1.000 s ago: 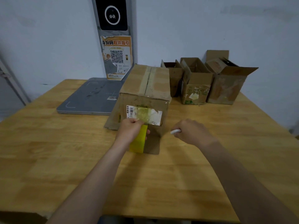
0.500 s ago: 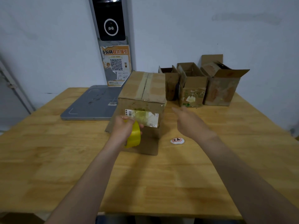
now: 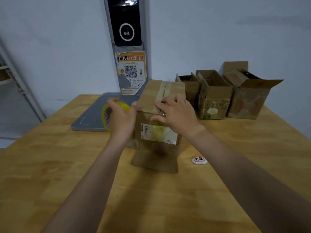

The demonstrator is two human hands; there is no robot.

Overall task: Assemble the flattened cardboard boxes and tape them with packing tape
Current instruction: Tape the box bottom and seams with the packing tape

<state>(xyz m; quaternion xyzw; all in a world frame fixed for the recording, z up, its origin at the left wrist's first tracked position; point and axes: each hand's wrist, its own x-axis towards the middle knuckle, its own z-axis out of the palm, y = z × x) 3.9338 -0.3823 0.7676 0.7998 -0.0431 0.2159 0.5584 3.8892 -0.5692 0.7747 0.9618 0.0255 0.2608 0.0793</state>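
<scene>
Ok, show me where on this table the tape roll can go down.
Bare table lies left of the taped box, in front of the grey platform; also right of the white tag, in front of the three open boxes. The back is crowded: platform, box and open boxes side by side.

Just 1 cam here, head-worn wide-angle, looking fwd & down over the table (image 3: 50,165) toward the back wall (image 3: 218,31). Pretty close: both forearms come in from the bottom edge, left hand (image 3: 122,118) & right hand (image 3: 176,113) meet at the box (image 3: 149,98) approx mid-frame.
</scene>
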